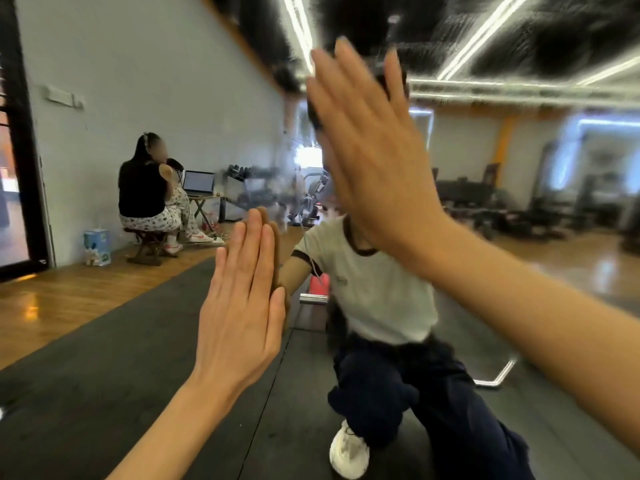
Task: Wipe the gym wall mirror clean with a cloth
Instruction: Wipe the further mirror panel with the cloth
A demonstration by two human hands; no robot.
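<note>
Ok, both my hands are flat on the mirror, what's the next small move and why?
Probably lift the right hand off the mirror and fetch a cloth. Both it and the left hand lie flat with straight fingers, no cloth shows under either, and the glass looks smeared around them, so bare palms would likely add marks.

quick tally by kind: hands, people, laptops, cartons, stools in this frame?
Hands flat against the mirror: 2, left hand and right hand
Seated people by the wall: 1, person
Laptops: 1, laptop
Cartons on the floor: 1, blue carton
Stools: 1, stool
Total: 6
No cloth visible.
</note>
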